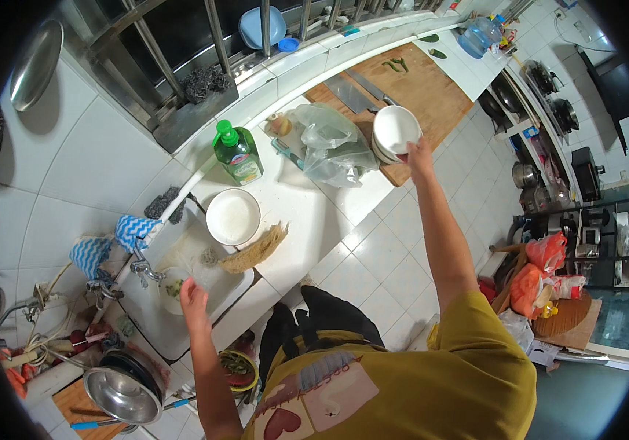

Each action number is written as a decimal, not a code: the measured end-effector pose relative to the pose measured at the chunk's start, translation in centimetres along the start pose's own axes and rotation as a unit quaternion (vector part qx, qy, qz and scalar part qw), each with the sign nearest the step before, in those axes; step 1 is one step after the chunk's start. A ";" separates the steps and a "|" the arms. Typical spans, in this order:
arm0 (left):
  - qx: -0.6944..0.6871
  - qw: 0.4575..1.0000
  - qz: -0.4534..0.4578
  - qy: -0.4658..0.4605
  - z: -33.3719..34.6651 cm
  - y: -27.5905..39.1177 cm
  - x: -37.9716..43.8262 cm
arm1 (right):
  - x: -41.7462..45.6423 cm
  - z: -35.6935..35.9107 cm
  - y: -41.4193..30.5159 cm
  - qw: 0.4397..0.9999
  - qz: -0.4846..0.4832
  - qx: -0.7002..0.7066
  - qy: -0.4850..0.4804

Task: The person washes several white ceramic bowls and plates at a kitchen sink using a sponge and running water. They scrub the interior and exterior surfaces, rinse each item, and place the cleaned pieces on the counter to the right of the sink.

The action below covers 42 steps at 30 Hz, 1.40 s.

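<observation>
My right hand (420,157) grips the rim of a white bowl (397,129) at the near edge of the wooden cutting board (430,91). More white bowl rims show just under it, like a stack; I cannot tell how many. My left hand (196,305) is over the white sink (182,330) with nothing visible in it, its fingers slightly apart. Close by is the faucet (146,269), and some green scraps (174,287) lie in the basin. Another white bowl (233,217) rests at the sink's far corner, beside a loofah sponge (256,250).
A green pump bottle of dish soap (239,154) stands behind the bowl. Clear plastic bags (336,143) and a peeler (287,153) lie on the counter. A cleaver (347,94), a knife (372,87) and green peppers (397,65) are on the board. Left of the sink is a steel basin (123,395).
</observation>
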<state>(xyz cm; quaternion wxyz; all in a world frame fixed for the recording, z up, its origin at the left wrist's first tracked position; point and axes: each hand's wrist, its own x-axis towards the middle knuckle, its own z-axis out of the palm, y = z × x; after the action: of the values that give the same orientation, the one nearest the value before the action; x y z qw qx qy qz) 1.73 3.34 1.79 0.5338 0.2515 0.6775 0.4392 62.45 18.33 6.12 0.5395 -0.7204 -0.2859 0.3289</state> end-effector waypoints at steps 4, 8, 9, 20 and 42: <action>0.010 0.996 -0.048 0.072 -4.3 -2.8 -0.5 | 5.0 -1.8 2.7 0.996 0.070 0.021 0.058; -0.050 0.994 -0.075 0.067 -7.7 -5.1 -1.0 | 7.7 -1.2 5.5 0.995 0.074 0.014 0.062; -0.069 0.991 -0.084 0.072 -8.5 -5.1 -1.5 | 8.1 -0.7 6.2 0.995 0.088 0.027 0.049; -0.201 0.963 -0.113 0.141 -11.9 -7.5 -0.7 | 20.1 -11.5 16.1 0.915 -0.094 -0.391 0.008; -0.455 0.802 -0.262 0.286 -16.3 -25.2 18.7 | -32.7 16.5 6.3 0.898 0.008 -0.291 -0.329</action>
<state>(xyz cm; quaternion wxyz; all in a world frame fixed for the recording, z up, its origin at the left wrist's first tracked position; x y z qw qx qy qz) -16.09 0.83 -28.67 0.4635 -0.3442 0.5621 0.5922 29.59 1.39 2.08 0.1786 -0.6984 -0.5244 0.4533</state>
